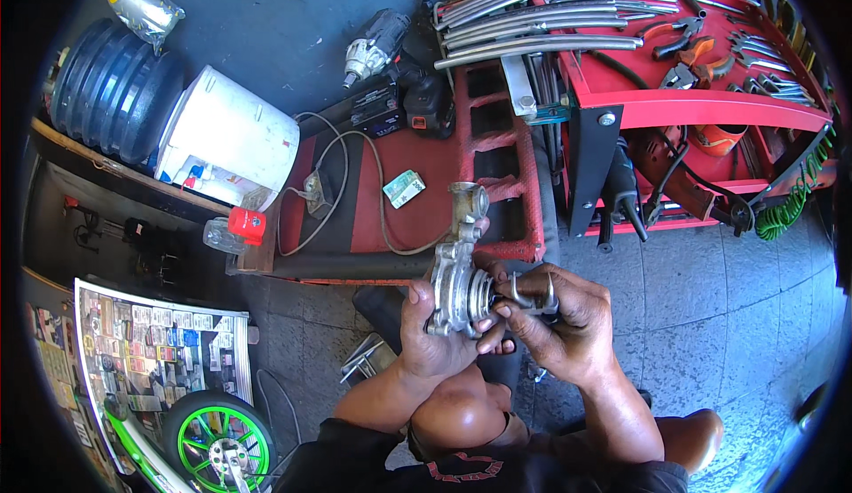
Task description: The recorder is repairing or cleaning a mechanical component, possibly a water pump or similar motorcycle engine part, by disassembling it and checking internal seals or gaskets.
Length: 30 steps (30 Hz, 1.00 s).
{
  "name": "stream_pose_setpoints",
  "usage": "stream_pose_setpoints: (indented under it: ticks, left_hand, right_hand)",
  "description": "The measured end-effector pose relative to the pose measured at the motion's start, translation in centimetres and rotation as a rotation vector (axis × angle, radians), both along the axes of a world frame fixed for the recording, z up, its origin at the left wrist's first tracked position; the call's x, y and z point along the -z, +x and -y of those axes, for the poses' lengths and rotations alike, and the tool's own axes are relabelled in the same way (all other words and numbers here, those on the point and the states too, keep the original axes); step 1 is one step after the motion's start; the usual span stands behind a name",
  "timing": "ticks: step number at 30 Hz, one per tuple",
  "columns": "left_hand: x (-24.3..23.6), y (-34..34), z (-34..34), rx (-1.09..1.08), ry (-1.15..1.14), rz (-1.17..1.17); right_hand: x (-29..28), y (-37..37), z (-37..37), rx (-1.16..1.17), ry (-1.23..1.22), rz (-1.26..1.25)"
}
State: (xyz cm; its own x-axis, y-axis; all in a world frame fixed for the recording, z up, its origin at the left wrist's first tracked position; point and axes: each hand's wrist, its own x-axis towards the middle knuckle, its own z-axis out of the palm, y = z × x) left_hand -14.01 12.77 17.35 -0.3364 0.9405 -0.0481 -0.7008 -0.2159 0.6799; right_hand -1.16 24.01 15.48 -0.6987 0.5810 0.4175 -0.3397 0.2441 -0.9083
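Observation:
My left hand (433,338) grips a silver cast-metal housing (453,282) from below and the left. It has a lobed rim and a pipe-like outlet at its far end, and it is held up in front of my knee. A ringed round collar (482,296) on its right side faces my right hand (572,324). That hand is closed in a pinch on a small metal piece with curved prongs (537,301), close beside the collar. My fingers partly hide this piece, and I cannot make out whether it touches the collar.
Ahead lies a red-and-black bench (355,200) with a cable, a small printed card (405,189) and a cordless impact wrench (377,45). A red tool cart (710,111) with pliers, spanners and metal rods stands right. White bucket (235,129) and green-rimmed wheel (222,444) are left.

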Motion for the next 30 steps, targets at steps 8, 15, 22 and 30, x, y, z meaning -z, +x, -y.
stream_pose_setpoints:
  ticks: [8, 15, 22, 30]
  left_hand:
    - [-0.4, 0.7, -1.2, -0.4, -0.107, -0.317]
    - [-0.3, 0.6, -1.0, -0.336, -0.105, -0.375]
    - [0.7, 0.0, -1.4, -0.282, -0.066, -0.443]
    - [0.7, -0.4, -0.6, -0.298, -0.203, -0.449]
  right_hand:
    - [-0.9, -0.8, 1.0, 0.146, 0.046, 0.06]
    - [-1.1, -0.1, 0.6, -0.026, -0.655, 0.118]
    - [0.0, 0.1, 0.1, -0.238, -0.858, 0.032]
    - [0.7, -1.3, 1.6, 0.179, -0.208, 0.097]
